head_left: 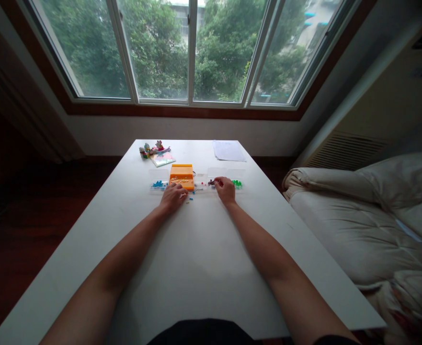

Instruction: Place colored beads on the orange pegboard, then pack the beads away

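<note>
My left hand [175, 195] rests at the front left corner of an orange box [181, 170], its fingers loosely apart and no object visible in them. The orange box lies opened and holds many small pale pieces. My right hand [226, 189] is at a clear plastic case with small dark brown pieces [211, 183]; its thumb and fingertips are pinched together, and what they hold is too small to make out. Green pieces [237, 183] show just right of this hand. Blue pieces [158, 184] lie in a clear compartment left of the orange box.
Loose small pieces [191, 199] lie on the white table [203, 258] in front of the box. Colourful toy figures [159, 145] and a pastel card [163, 159] are at the back left, paper sheets [228, 150] at the back right. A padded sofa [361, 215] stands to the right.
</note>
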{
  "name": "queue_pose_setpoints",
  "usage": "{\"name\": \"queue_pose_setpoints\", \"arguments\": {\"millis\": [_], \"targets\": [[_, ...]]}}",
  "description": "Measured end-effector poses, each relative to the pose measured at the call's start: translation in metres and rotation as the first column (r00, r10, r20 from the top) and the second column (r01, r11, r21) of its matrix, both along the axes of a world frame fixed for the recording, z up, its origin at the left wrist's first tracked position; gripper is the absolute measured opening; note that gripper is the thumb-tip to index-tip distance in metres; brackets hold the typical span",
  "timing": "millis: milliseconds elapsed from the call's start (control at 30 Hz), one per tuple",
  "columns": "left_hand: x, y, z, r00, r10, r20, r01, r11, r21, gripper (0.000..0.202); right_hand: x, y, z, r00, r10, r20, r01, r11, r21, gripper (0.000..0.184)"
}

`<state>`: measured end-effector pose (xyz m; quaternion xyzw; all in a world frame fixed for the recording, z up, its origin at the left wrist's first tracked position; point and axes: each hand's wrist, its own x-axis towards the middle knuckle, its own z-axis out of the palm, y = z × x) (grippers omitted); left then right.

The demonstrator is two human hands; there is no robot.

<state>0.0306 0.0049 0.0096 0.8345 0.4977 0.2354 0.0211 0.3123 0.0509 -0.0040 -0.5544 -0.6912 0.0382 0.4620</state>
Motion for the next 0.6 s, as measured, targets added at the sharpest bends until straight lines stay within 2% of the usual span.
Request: {"name": "queue_pose_setpoints", "arguments": {"millis": [233, 600], "targets": [[0.0, 0.0, -0.001, 1.0, -0.001, 0.014, 0.001, 1.0, 0.003, 0.019, 0.003, 0.001, 0.0, 0.993, -0.098, -0.065, 0.097, 0.995, -0.021, 0.027], [0.005, -0.001, 0.0, 1.0, -0.003, 0.006, 0.003, 1.0, 0.027, 0.016, -0.013, -0.006, -0.002, 1.0, 0.023, 0.004, -0.022, 1.0, -0.017, 0.019]]}}
